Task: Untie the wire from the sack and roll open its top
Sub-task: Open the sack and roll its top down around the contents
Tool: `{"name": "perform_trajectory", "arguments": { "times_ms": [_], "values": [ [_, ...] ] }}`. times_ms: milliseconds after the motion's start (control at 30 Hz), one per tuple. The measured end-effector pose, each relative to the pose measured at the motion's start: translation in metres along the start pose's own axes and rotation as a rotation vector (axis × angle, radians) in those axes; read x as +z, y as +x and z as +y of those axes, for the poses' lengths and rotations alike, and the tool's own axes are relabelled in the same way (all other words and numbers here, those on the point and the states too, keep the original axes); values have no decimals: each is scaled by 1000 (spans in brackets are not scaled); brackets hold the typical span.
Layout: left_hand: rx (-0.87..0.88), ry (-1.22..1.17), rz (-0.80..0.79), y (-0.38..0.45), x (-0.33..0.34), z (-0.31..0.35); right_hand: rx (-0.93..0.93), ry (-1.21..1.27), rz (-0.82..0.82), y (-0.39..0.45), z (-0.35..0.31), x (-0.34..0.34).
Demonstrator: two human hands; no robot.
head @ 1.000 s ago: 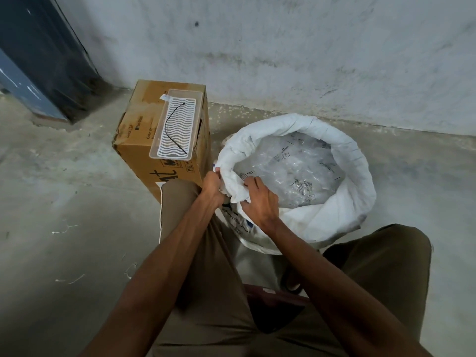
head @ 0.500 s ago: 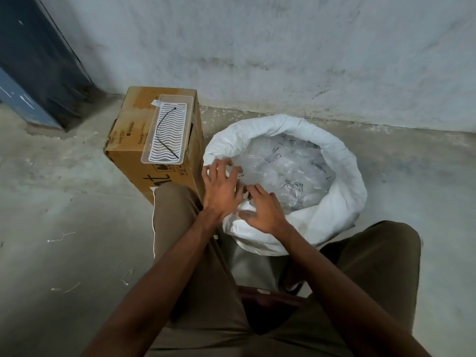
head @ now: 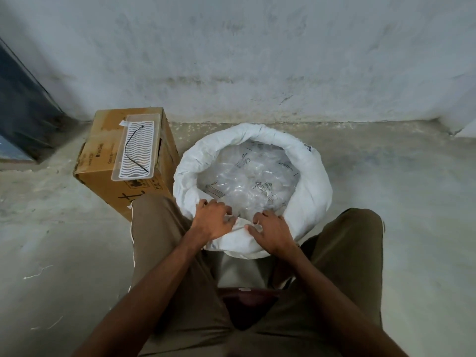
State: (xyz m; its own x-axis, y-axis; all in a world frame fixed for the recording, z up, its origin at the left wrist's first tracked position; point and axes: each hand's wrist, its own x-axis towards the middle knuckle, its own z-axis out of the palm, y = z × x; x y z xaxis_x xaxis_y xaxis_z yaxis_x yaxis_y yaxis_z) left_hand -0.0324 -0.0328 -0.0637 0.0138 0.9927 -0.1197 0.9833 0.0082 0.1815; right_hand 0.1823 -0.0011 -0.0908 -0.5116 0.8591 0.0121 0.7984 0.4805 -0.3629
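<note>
A white sack (head: pixel 314 173) stands on the floor between my knees, its top rolled outward into a thick rim all round. Inside it lies a clear plastic bag (head: pixel 247 181) with black print, full of pale pieces. My left hand (head: pixel 212 221) presses on the near rim with fingers curled over the fabric. My right hand (head: pixel 273 231) grips the same near rim just to the right. A thin black wire (head: pixel 131 153) lies loose in a clear tray (head: pixel 136 148) on top of a box, apart from the sack.
A brown cardboard box (head: pixel 103 161) stands left of the sack, touching my left knee. A grey wall (head: pixel 257 60) runs behind. A dark blue panel (head: pixel 23 112) leans at far left. Concrete floor (head: pixel 412 189) lies bare to the right, with bits of white thread at lower left.
Both hands have shifted down the near rim, from pinching its left side to pressing the fold flat toward me. The near edge now sits lower and rounder.
</note>
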Motion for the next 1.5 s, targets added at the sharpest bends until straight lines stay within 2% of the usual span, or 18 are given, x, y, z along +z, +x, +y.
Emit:
{"name": "perform_trajectory", "arguments": {
  "times_ms": [167, 300, 500, 633, 833, 1000, 1200, 1500],
  "values": [
    [1, -80, 186, 32, -24, 3, -56, 42, 122, 35, 2, -31],
    [-45, -46, 205, 80, -52, 5, -62, -85, 202, 81, 16, -63],
    [-43, 184, 63, 155, -60, -13, 169, -276, 160, 145, 62, -77],
    [-74, 254, 90, 195, -52, -23, 228, -311, 46, 180, 94, -69],
    [-54, 307, 220, 256, -35, -51, 225, -410, 78, 230, 138, -53],
    [-46, 382, 193, 299, -23, -80, 276, -516, 35, 267, 183, -44],
    [-51, 529, 160, 318, -13, -94, 265, -548, 42, 277, 203, -38],
    [-76, 424, 102, 271, -39, -62, 243, -522, 11, 244, 162, -68]
  ]
}}
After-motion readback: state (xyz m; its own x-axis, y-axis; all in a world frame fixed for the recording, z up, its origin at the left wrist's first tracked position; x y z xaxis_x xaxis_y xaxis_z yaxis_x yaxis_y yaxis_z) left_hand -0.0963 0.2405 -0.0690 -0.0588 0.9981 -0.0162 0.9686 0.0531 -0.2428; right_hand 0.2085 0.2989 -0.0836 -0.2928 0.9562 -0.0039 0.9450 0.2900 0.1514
